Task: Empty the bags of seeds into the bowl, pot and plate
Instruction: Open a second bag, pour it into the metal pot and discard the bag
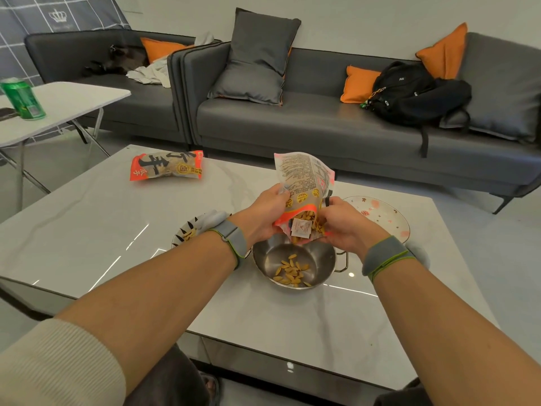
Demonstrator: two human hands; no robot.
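Both hands' grip pinches the tipped seed bag (304,189) over the pot (292,259), left forearm half-hiding the bowl (187,230).

Your two forearms reached forward and drew together, each wrist wearing a grey band. Your left hand (263,213) curled its fingers round one side of what it held, and your right hand (347,224) pinched the other side, both raised, thumbs uppermost.
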